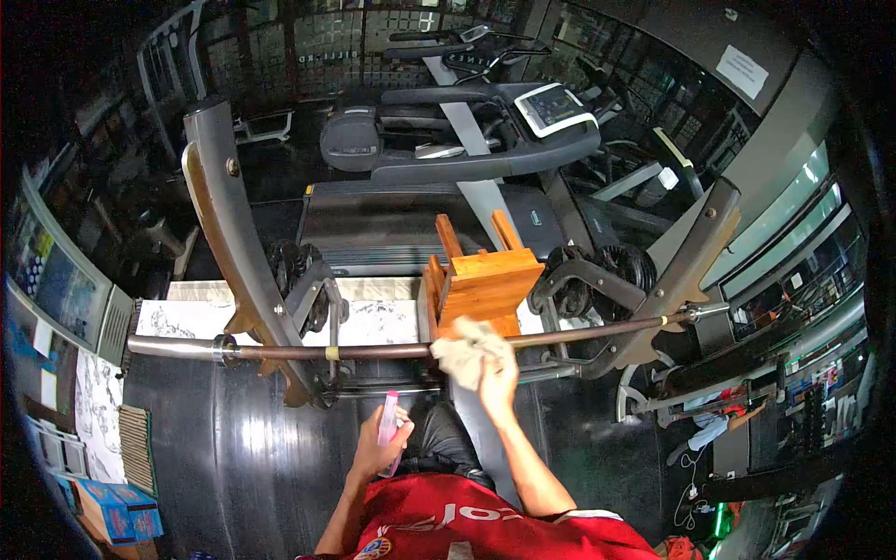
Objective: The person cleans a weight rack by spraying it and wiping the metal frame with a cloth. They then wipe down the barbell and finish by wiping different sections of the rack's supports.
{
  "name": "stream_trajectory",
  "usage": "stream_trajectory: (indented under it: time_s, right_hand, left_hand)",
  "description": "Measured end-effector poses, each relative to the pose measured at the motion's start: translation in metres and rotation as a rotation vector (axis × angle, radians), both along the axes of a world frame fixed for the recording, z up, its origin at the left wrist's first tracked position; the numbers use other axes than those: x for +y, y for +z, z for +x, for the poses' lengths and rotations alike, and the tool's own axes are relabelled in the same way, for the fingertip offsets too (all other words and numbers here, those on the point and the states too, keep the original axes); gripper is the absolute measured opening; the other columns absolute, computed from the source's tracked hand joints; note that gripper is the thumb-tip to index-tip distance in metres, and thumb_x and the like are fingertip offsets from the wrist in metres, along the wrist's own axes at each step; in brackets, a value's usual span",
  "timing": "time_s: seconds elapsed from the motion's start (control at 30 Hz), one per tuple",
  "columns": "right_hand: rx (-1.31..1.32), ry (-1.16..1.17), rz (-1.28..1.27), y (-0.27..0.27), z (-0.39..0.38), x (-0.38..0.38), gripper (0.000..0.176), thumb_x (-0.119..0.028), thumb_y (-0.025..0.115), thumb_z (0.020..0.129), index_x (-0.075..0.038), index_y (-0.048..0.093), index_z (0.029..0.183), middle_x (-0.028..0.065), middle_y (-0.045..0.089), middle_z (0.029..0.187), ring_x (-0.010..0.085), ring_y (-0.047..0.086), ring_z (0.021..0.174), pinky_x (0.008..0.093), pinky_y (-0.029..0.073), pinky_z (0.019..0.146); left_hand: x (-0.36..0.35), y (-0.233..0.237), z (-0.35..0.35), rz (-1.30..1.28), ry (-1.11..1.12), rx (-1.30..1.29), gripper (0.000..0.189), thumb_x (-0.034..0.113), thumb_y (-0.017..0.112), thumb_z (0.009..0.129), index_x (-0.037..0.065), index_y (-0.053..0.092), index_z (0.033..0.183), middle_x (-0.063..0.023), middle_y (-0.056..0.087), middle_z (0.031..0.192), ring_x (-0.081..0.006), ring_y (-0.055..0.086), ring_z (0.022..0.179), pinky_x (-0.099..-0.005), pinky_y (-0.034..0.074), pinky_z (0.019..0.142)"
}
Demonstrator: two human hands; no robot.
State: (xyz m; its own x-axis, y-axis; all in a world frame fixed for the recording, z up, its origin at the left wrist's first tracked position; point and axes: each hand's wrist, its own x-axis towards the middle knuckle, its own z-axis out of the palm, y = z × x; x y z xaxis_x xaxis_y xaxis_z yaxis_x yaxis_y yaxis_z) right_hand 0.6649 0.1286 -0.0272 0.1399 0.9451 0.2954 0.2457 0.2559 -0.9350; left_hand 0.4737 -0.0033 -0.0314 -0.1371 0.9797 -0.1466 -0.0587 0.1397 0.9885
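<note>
A long barbell (392, 352) lies across the uprights of a rack in front of me. My right hand (500, 378) is closed on a crumpled, cream-coloured cloth (464, 353), which sits against the middle of the bar. Lower down and to the left, my left hand (375, 446) is wrapped round a slim, clear bottle (388, 425) with a pink top and pinkish contents. That bottle is upright, below the bar and apart from it. The cloth hides the part of the bar behind it.
Two rack uprights, left (229, 205) and right (686, 252), flank the bar. A wooden stool (490, 280) stands just behind it, with a treadmill (401, 219) beyond. Weight plates (627, 269) hang near the right upright. A blue box (119, 511) is at lower left.
</note>
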Motion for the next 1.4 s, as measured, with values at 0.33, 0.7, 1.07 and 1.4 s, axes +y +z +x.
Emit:
stream_trajectory:
  time_s: [0.33, 0.7, 1.07, 1.4]
  right_hand:
    - [-0.543, -0.114, 0.121, -0.046, 0.002, 0.005, 0.030, -0.006, 0.059, 0.083, -0.002, 0.053, 0.112, 0.0247, 0.057, 0.108, 0.0416, 0.056, 0.101, 0.0441, 0.046, 0.084]
    - [0.128, -0.097, -0.108, 0.004, 0.017, 0.013, 0.027, -0.015, 0.052, 0.093, 0.004, 0.058, 0.113, 0.0104, 0.061, 0.110, 0.0190, 0.055, 0.103, 0.0309, 0.042, 0.091]
    - [-0.446, 0.118, -0.010, -0.024, -0.029, -0.013, 0.026, -0.013, 0.056, 0.087, -0.007, 0.058, 0.113, 0.0212, 0.061, 0.107, 0.0368, 0.062, 0.094, 0.0415, 0.050, 0.078]
    - [-0.278, -0.192, -0.027, -0.010, 0.037, 0.030, 0.028, -0.005, 0.057, 0.083, 0.001, 0.060, 0.110, 0.0213, 0.061, 0.106, 0.0316, 0.057, 0.104, 0.0367, 0.043, 0.088]
  left_hand:
    - [0.002, 0.003, 0.007, 0.031, -0.108, 0.048, 0.012, 0.008, 0.063, 0.084, 0.004, 0.054, 0.091, -0.0026, 0.058, 0.070, -0.0086, 0.055, 0.054, -0.0249, 0.045, 0.051]
    - [0.006, 0.002, 0.006, 0.063, -0.154, 0.050, 0.015, 0.008, 0.064, 0.084, 0.003, 0.055, 0.095, -0.0019, 0.057, 0.070, -0.0077, 0.055, 0.055, -0.0247, 0.046, 0.050]
    - [0.011, -0.002, 0.003, 0.019, -0.169, 0.025, 0.016, 0.008, 0.065, 0.084, 0.002, 0.056, 0.096, -0.0018, 0.058, 0.071, -0.0080, 0.055, 0.055, -0.0246, 0.046, 0.051]
    - [0.005, 0.004, -0.003, 0.077, -0.123, 0.070, 0.018, 0.008, 0.065, 0.083, 0.001, 0.056, 0.097, -0.0027, 0.059, 0.074, -0.0088, 0.056, 0.055, -0.0254, 0.047, 0.051]
